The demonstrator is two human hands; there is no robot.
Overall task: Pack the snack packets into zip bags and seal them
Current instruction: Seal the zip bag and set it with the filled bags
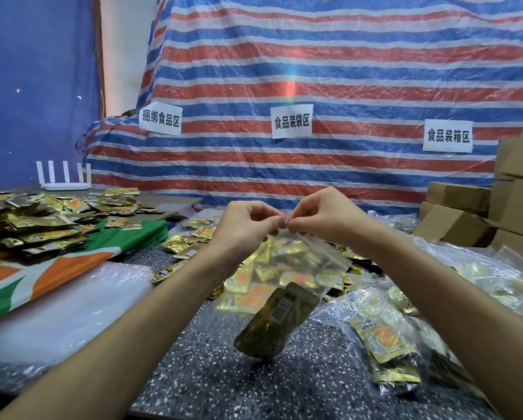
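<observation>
Clear zip bag (296,268), both hands pinching top

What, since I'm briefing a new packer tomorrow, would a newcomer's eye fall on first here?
Dead centre, the left hand and right hand pinch the top edge of a clear plastic zip bag with a dark olive foil snack packet inside. Behind looms a red, blue and white striped tarpaulin bearing three white paper signs. Heaps of gold foil snack packets lie at left.
</observation>
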